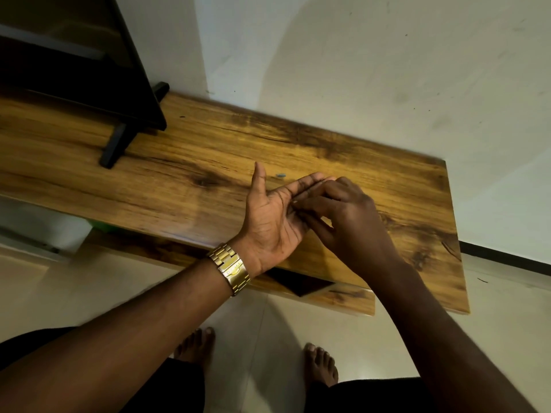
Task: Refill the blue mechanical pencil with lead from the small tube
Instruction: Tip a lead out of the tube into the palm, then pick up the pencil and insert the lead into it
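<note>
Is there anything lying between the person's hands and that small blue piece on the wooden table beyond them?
Nothing visible does. The small blue piece lies alone on bare wooden table, just beyond the fingertips of the open left hand. The right hand is picking at that palm; what it pinches is too small to tell.

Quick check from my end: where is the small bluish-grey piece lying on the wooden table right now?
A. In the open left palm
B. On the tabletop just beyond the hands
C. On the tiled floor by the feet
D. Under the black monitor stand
B: the small bluish-grey piece lies on the bare wooden table just past the fingertips of the left hand, apart from both it and the right hand.
</note>
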